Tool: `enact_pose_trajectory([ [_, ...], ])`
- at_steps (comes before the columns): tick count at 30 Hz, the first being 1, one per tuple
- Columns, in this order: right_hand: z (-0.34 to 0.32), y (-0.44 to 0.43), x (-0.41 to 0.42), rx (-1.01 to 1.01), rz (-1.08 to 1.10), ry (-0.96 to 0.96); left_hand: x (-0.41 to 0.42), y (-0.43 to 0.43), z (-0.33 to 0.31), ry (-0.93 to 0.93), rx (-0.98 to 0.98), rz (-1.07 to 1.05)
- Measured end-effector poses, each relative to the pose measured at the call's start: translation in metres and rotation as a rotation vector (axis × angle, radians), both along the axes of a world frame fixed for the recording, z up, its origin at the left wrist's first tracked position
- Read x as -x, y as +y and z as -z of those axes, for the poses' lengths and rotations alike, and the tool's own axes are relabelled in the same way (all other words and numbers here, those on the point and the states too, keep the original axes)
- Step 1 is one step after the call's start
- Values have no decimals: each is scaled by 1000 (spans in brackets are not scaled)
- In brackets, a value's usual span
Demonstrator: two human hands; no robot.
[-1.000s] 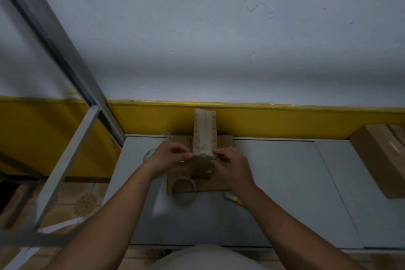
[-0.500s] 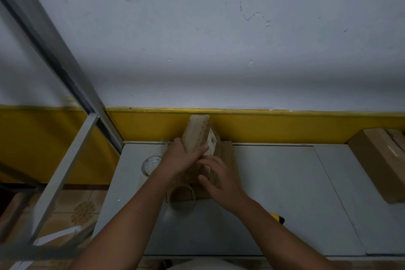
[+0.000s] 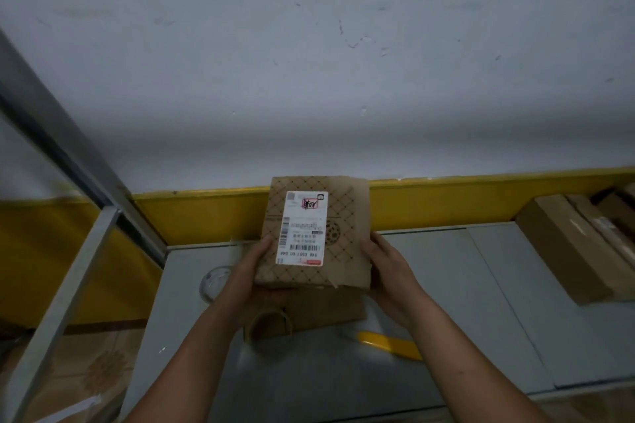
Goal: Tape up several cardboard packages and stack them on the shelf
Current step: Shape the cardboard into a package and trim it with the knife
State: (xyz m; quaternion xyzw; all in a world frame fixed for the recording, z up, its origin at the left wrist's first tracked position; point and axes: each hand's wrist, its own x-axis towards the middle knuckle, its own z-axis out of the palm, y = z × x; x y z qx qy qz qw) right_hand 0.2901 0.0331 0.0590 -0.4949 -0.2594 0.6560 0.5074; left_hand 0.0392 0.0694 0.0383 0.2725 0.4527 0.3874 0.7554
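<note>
My fingertips lie behind the package (image 3: 338, 244) and are hidden; the print on its label (image 3: 302, 228) is too small to read. My left hand (image 3: 245, 280) and right hand (image 3: 391, 271) each curl round a side edge, thumbs at the front. Both forearms reach forward, holding it tilted, label toward me, above the table (image 3: 446, 302).

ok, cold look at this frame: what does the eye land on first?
The patterned cardboard package at centre, held up over the grey table by the left hand and right hand, its white shipping label facing the camera. Next, the yellow wall band running behind it. Just below the hands sits a tape roll, and brown boxes lie at far right.
</note>
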Motion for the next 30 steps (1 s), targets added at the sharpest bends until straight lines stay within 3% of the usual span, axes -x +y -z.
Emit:
enact_pose_trajectory([
  [3, -11, -1, 8, -121, 73, -115, -8, -1, 3, 160, -57, 39],
  [7, -24, -3, 10, -250, 123, -450, -20, 4, -3, 708, -414, -50],
  [9, -30, -9, 14, -304, 91, -594, -30, 2, -16, 582, -570, -19],
  [11, -36, -15, 20, -375, 50, -713, -52, -5, -28, 383, -582, 61],
  [14, -40, -25, 27, -421, 3, -807, -85, -15, -39, 263, -555, 120],
  [21, -42, -72, -10, -297, 123, -894, -136, -23, -45, 150, -446, 243],
  [30, -51, -144, -80, -195, 542, -826, -227, -37, -45, 196, -437, 599],
])
